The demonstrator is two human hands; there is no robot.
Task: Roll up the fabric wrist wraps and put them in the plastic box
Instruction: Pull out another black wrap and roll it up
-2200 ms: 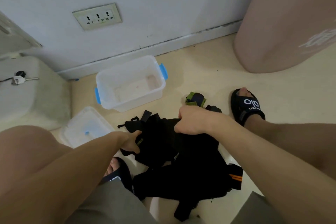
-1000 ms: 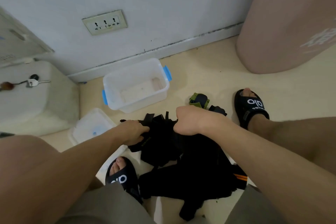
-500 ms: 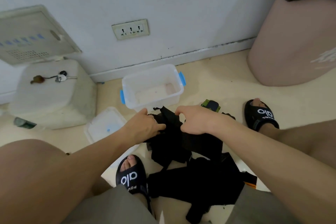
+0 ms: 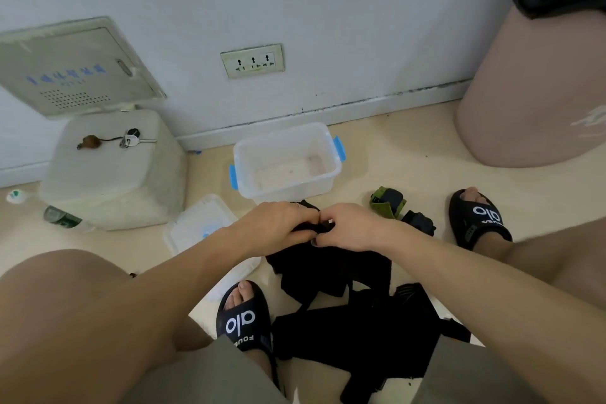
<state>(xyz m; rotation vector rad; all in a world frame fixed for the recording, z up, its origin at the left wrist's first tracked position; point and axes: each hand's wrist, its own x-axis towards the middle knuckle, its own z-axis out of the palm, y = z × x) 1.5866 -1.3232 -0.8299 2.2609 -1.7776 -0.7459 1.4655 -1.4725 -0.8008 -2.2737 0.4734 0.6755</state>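
At frame centre the left hand (image 4: 278,223) and right hand (image 4: 347,228) each keep a closed grip on one black wrist wrap (image 4: 328,267), rolling barely begun, while the plastic box (image 4: 288,188) just above holds none.

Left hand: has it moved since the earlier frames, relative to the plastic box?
Yes. The left hand has come up and toward the right hand, now just below the plastic box's near wall, both gripping the black wrap.

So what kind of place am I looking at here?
Probably a room in a home, seen from someone crouching on the floor: a wall socket above the skirting, a wall-mounted utility panel, keys on a white bin, and slide sandals worn indoors.
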